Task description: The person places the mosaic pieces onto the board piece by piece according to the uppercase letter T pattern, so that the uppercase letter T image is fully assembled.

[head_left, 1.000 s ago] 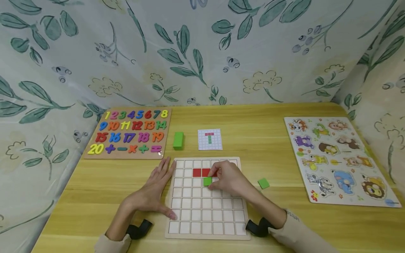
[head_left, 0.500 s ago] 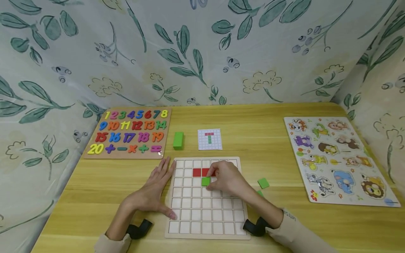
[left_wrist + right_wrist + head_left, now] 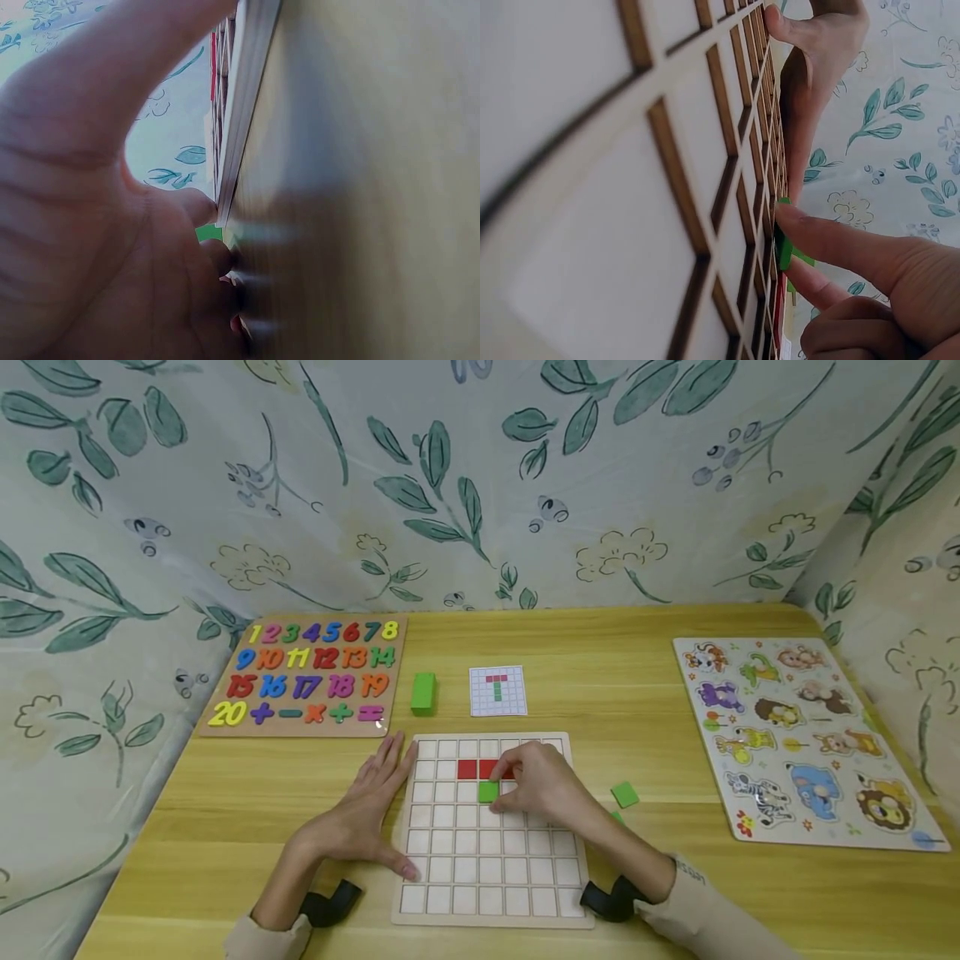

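In the head view, a wooden grid board lies on the table. Three red tiles sit side by side in its second row, the rightmost partly behind fingers. My right hand pinches a green square tile between thumb and forefinger, at the cell just below the middle red tile. The right wrist view has this tile at the board's surface, slightly tilted. With fingers spread, my left hand rests along the board's left edge. In the left wrist view its thumb and a fingertip touch the board's side.
A pattern card and a green block lie behind the board. One green tile lies to the right, another partly behind my forearm. A number board stands back left, an animal puzzle at right.
The green tile in my right hand has shifted slightly left into line with the cell under the middle red tile. A second loose green tile now peeks out beside my right forearm. My left hand stays put.
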A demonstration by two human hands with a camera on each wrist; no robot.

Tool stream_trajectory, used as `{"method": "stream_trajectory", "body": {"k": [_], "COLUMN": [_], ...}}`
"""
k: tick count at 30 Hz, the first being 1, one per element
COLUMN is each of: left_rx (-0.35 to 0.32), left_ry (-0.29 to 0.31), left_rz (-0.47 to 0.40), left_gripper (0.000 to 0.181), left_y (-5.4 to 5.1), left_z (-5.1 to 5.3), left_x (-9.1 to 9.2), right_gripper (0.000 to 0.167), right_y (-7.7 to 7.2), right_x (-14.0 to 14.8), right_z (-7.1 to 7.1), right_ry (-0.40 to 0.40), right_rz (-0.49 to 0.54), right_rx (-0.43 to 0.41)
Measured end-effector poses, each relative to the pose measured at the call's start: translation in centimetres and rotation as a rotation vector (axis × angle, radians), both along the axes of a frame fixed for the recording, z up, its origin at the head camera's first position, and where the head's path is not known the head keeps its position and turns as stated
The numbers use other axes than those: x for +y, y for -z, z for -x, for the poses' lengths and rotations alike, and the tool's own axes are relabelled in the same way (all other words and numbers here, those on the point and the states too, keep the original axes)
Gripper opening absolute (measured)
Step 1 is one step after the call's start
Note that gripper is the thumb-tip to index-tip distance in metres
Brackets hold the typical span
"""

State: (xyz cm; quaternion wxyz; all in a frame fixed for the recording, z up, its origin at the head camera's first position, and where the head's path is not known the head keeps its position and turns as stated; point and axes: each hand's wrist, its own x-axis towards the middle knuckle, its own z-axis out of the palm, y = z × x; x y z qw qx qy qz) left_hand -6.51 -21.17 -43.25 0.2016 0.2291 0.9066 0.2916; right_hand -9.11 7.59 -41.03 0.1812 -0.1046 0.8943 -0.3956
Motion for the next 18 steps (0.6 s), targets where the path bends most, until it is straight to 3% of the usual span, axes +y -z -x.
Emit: {"method": "stream_trajectory", "body": {"k": [9,18], "left_rx": [0.015,0.022], "left_ry": [0.006,0.010], "left_rz": [0.012,-0.004], "left_gripper": [0.159,0.159], "left_y": [0.11,-0.01], "left_z": [-0.01,-0.14], "left_x": [0.02,-0.06], "right_gripper": [0.022,0.021], "right_y": [0.26,0.35], "right_x": [0.23,0.25], "right_z": [-0.09,-0.10], "right_ry": [-0.011,0.027], "right_rz": [0.011,0.039], "right_rx": [0.026,0.031]}}
